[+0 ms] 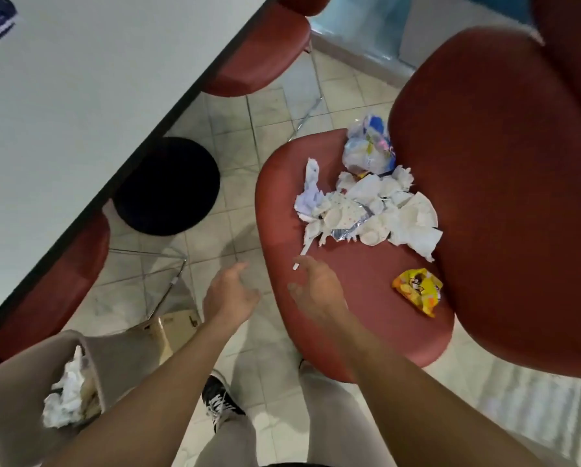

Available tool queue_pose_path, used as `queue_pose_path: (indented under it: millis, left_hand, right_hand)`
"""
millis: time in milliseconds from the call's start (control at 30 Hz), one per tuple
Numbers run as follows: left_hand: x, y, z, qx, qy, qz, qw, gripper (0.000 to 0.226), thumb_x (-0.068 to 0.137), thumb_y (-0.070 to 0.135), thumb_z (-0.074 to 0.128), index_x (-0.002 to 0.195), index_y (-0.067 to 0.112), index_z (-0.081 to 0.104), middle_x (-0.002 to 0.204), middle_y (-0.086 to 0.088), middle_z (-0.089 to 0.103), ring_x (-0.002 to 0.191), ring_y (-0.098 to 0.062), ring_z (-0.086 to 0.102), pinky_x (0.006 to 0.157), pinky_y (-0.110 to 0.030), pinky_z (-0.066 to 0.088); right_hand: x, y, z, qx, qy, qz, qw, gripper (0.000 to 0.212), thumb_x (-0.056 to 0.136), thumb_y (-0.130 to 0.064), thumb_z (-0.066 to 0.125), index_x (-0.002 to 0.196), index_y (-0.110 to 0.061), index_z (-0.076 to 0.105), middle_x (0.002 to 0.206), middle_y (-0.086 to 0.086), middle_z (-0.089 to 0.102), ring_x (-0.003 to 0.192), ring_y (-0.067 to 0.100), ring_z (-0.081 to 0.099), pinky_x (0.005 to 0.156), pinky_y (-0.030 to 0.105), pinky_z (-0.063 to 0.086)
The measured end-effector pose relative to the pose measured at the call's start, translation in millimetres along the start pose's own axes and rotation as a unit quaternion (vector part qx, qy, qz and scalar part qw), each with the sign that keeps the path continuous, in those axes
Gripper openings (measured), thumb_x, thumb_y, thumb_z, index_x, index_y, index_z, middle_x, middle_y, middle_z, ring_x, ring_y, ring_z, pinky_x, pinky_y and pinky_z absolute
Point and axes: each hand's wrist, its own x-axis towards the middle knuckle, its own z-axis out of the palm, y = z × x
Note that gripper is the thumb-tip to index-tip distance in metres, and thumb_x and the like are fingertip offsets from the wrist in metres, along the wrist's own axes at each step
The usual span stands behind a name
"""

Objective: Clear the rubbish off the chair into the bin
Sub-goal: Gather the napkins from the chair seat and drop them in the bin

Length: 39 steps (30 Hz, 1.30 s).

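A: What do your hands hold at this moment?

B: Nothing. My right hand (pixel 316 288) hangs over the front part of the chair seat (pixel 366 298), grip apart, fingers loosely bent. A thin white stick (pixel 301 259) lies just beside its fingertips. My left hand (pixel 230 291) is also apart and holds nothing, over the floor at 9 o'clock from the right one.

A: And where is the rubbish?

B: On the seat. The pile of crumpled white paper (pixel 370 210) lies at 1 o'clock from my right hand, with a crumpled plastic bag (pixel 370 146) behind it, against the chair back. A yellow wrapper (pixel 419 291) lies alone at 3 o'clock.

A: How will you do the next step well?

B: I think I should bring both hands around the pile from its two sides and press it together, so that the small pieces and the foil do not drop on the floor. The stick and the wrapper I can take afterwards.

A: The bin?

B: The bin (pixel 19 399) stands at 8 o'clock, beside my left arm. It holds some crumpled white paper (pixel 65 396) already, and it seems to have room for more.
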Motion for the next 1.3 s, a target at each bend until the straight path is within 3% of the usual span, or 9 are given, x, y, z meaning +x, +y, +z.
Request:
queue_pose_path:
  millis: [267, 433, 533, 800, 933, 1067, 1300]
  left_hand:
    - [33, 120, 72, 0.039, -0.042, 0.08, 0.995, 0.057, 0.074, 0.031, 0.074, 0.127, 0.033, 0.055, 0.124, 0.0, 0.057, 0.114, -0.022, 0.054, 0.093, -0.035, 0.046]
    - [69, 172, 112, 0.069, -0.043, 0.118, 0.99, 0.058, 0.077, 0.028, 0.071, 0.131, 0.029, 0.052, 0.131, 0.0, 0.053, 0.119, -0.022, 0.051, 0.093, -0.037, 0.046]
    - [92, 188, 131, 0.107, -0.027, 0.145, 0.983, 0.062, 0.077, 0.026, 0.071, 0.134, 0.027, 0.048, 0.135, -0.004, 0.047, 0.125, -0.024, 0.045, 0.092, -0.04, 0.045]
    - [122, 198, 156, 0.189, -0.02, 0.147, 0.971, 0.065, 0.081, 0.014, 0.067, 0.139, 0.028, 0.042, 0.135, -0.009, 0.044, 0.123, -0.03, 0.045, 0.087, -0.044, 0.047]
    - [127, 192, 157, 0.152, -0.029, 0.159, 0.975, 0.059, 0.08, 0.004, 0.063, 0.134, 0.024, 0.049, 0.122, -0.009, 0.051, 0.112, -0.029, 0.053, 0.081, -0.044, 0.052]
    - [124, 188, 153, 0.139, -0.031, 0.166, 0.976, 0.052, 0.081, 0.012, 0.067, 0.13, 0.023, 0.053, 0.123, -0.008, 0.053, 0.107, -0.027, 0.057, 0.081, -0.038, 0.05]
    - [91, 192, 131, 0.149, -0.018, 0.158, 0.976, 0.045, 0.084, 0.032, 0.065, 0.128, 0.029, 0.054, 0.121, -0.005, 0.058, 0.107, -0.028, 0.059, 0.084, -0.038, 0.047]
  right_hand:
    - [49, 92, -99, 0.007, 0.084, 0.075, 0.994, 0.064, 0.082, -0.017, 0.064, 0.14, -0.025, 0.039, 0.136, 0.007, 0.039, 0.116, 0.029, 0.053, 0.091, 0.036, 0.046]
    - [98, 145, -143, 0.007, 0.189, 0.12, 0.975, 0.06, 0.082, -0.018, 0.063, 0.138, -0.023, 0.043, 0.133, 0.007, 0.043, 0.121, 0.029, 0.047, 0.097, 0.04, 0.044]
    - [123, 168, -160, -0.038, 0.195, 0.12, 0.973, 0.064, 0.081, -0.019, 0.064, 0.141, -0.021, 0.041, 0.137, 0.01, 0.042, 0.123, 0.032, 0.044, 0.101, 0.041, 0.042]
    - [168, 197, -162, -0.142, 0.177, 0.135, 0.965, 0.071, 0.083, -0.01, 0.058, 0.145, -0.028, 0.03, 0.141, 0.007, 0.038, 0.126, 0.029, 0.039, 0.098, 0.042, 0.038]
    - [176, 200, -161, -0.16, 0.185, 0.138, 0.96, 0.06, 0.084, -0.005, 0.054, 0.139, -0.026, 0.042, 0.132, 0.008, 0.05, 0.115, 0.031, 0.047, 0.09, 0.041, 0.04]
    - [173, 196, -155, -0.169, 0.196, 0.138, 0.956, 0.048, 0.085, -0.006, 0.053, 0.13, -0.021, 0.05, 0.125, 0.006, 0.056, 0.111, 0.032, 0.048, 0.087, 0.041, 0.039]
    - [139, 163, -143, -0.136, 0.205, 0.129, 0.961, 0.048, 0.084, -0.007, 0.053, 0.13, -0.021, 0.05, 0.124, 0.004, 0.056, 0.114, 0.03, 0.047, 0.09, 0.042, 0.035]
